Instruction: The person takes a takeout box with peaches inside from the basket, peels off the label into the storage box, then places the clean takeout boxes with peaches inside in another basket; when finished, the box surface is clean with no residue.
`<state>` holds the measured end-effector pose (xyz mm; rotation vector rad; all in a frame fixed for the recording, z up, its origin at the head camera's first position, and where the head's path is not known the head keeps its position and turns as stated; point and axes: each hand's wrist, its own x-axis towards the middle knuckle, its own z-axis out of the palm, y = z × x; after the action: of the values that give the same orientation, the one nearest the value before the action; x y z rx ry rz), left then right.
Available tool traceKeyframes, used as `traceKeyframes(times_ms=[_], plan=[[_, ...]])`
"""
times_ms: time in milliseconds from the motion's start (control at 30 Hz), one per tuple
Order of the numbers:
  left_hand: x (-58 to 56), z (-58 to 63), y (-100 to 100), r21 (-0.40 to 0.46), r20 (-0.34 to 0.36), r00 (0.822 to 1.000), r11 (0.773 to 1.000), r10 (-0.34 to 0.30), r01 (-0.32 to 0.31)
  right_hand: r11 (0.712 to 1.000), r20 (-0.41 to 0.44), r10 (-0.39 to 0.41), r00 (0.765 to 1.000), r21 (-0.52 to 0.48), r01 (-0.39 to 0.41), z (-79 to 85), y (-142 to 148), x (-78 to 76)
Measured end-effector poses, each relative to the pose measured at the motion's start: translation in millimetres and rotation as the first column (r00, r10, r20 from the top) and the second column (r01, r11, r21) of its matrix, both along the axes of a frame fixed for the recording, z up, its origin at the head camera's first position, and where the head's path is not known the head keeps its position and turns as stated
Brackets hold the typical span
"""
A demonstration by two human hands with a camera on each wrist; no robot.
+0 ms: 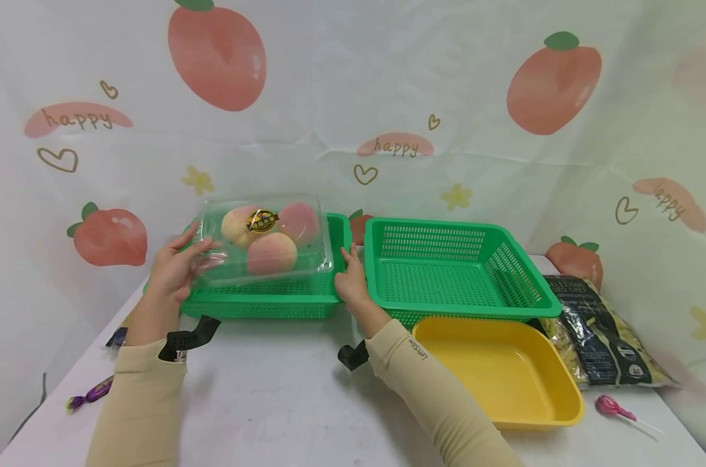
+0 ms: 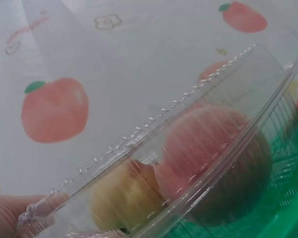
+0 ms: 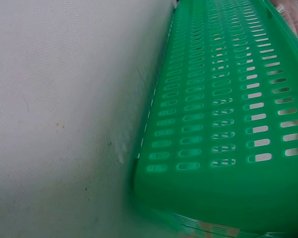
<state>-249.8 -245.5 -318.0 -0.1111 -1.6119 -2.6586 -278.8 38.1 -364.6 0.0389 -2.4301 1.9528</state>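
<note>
My left hand [image 1: 170, 269] grips the left end of a clear plastic box of peaches [image 1: 271, 254]. Three peaches and a dark label show through the lid. Tilted, the box overlaps the left green basket [image 1: 259, 307] and hides much of its inside. In the left wrist view, the box's ridged edge [image 2: 134, 135] slants upward, with two fruits behind the plastic. At the basket's right end, my right hand [image 1: 353, 283] holds the rim, with thumb and forefinger on either side. The right wrist view shows slotted green basket wall [image 3: 213, 119]; the fingers are out of sight there.
A second green basket [image 1: 458, 311] stands to the right, with a yellow tub [image 1: 498, 370] in front. At the far right lie a dark-labelled bag [image 1: 609, 344] and a pink lollipop [image 1: 608, 405]. A purple-wrapped candy [image 1: 98, 390] lies beside the left sleeve.
</note>
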Motion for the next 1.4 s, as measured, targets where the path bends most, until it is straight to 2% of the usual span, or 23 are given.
traceKeyframes(times_ms=[233,400,533,767,967,1100,1267,1400], plan=[[21.1,5.7,7.2,0.141,-0.068,0.997,0.99,0.023,-0.013,1.0,-0.003,0.008,1.0,0.008,-0.008,-0.6,0.4,-0.2],[37.6,7.6,11.3,0.247,-0.067,0.997,0.969,0.044,-0.026,1.0,-0.006,0.0,1.0,0.015,0.0,-0.4,0.2,-0.8],[50.7,7.3,10.5,0.288,-0.061,0.997,0.957,0.047,-0.027,1.0,0.007,-0.002,1.0,0.02,0.002,-0.6,0.3,-1.5],[78.6,2.1,4.0,0.305,-0.078,0.997,0.952,0.015,0.009,1.0,0.014,0.004,1.0,0.021,-0.004,-2.7,0.3,-3.4],[106.6,-3.5,-5.5,0.286,-0.064,0.997,0.958,0.032,-0.012,1.0,0.019,0.012,1.0,0.018,-0.013,-2.3,0.5,-3.5],[124.2,-9.4,-9.4,0.305,-0.065,0.997,0.952,0.05,-0.028,1.0,0.021,0.01,1.0,0.02,-0.011,-1.7,1.4,-3.2],[144.5,-20.3,-9.9,0.262,-0.057,0.994,0.962,0.095,-0.077,1.0,0.012,0.002,1.0,0.024,-0.002,-0.7,2.8,-1.7],[161.9,-33.8,-11.5,0.229,-0.07,0.994,0.971,0.078,-0.06,0.999,0.007,0.019,1.0,0.039,-0.019,-0.6,2.0,-1.0]])
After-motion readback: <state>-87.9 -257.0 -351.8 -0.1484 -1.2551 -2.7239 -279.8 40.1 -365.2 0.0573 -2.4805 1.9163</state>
